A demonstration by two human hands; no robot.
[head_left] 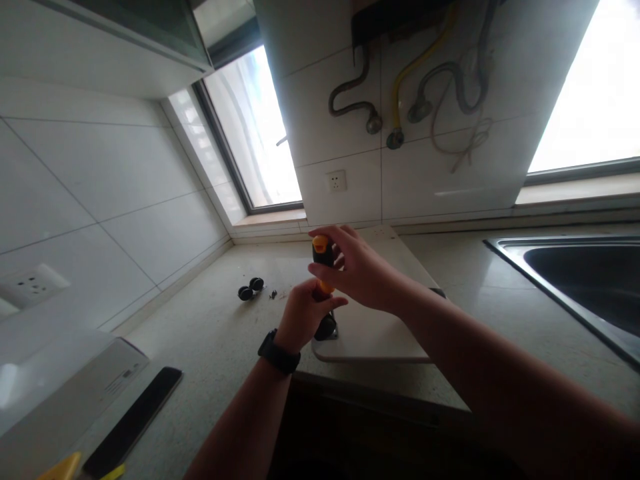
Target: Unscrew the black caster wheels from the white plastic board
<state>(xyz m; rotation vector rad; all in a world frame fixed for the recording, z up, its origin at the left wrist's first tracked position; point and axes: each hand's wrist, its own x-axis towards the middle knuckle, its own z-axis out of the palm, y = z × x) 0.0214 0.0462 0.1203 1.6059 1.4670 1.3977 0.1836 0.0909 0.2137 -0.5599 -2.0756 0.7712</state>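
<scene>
A screwdriver with a black and orange handle [323, 252] stands nearly upright over the near left corner of a white board [380, 333]. My right hand [353, 263] is closed around the top of that handle. Lower down, my left hand [310, 307] curls its fingers about the tool's lower end, with the thumb stretched out to the right. The screwdriver's tip is hidden behind my left hand. Just below this hand, a black caster wheel [326, 327] sits on a metal plate at the board's corner. Another dark fitting [438, 293] shows at the board's right edge.
Two loose black caster wheels [251, 288] lie on the counter [210, 320] to the left, beside several small dark screws [273, 294]. A long white box [80, 393] and a black flat strip [135, 420] lie nearer me. At the right is a metal sink [510, 248].
</scene>
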